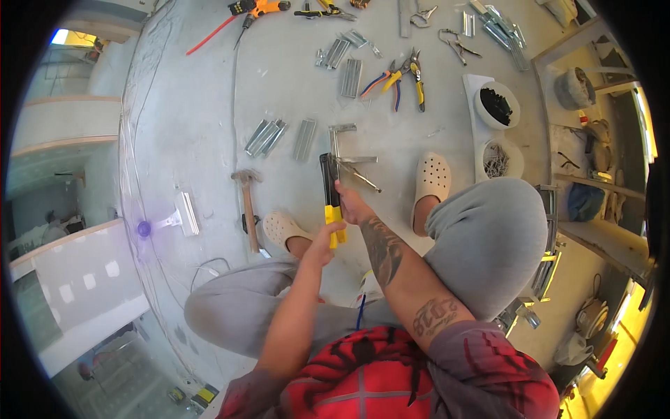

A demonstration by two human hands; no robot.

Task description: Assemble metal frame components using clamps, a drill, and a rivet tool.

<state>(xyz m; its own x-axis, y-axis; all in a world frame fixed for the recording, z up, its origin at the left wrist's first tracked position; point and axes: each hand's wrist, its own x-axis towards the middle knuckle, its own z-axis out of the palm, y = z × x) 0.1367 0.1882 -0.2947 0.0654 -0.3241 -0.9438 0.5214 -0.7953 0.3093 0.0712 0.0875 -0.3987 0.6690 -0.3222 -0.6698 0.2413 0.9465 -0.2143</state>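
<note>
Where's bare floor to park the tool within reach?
Free: the patch left of the hammer, toward the white bracket, and the strip between the metal channel pieces and the orange drill. Crowded: ahead of both hands, around the snips and the bowls.

Hammer [248,206] left of pliers [331,195]

A wooden-handled hammer [248,202] lies on the grey floor [202,105] beside bundles of short metal channel pieces [265,137]. Orange- and yellow-handled snips [398,77] rest farther off, near two white bowls, one holding black screws [497,105], one nails [497,160].
</note>
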